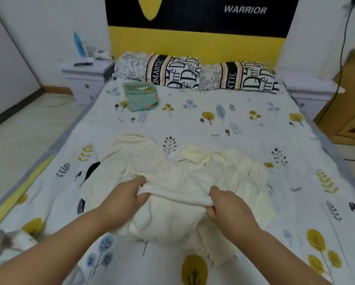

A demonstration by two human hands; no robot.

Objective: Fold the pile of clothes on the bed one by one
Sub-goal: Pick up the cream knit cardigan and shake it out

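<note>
Pinching one hem of the top garment (182,182) between left hand (129,194) and right hand (223,204), we should lift it off the pile (135,157) beyond our grip, keeping the edge taut, then spread it flat before folding.

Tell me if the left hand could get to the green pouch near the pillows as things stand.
Probably not right away: the left hand grips the cream garment, and the green pouch sits far up the bed. Nothing blocks the way, though.

Home bedroom, bed (193,124), pillows (173,70), nightstand (86,79)
</note>
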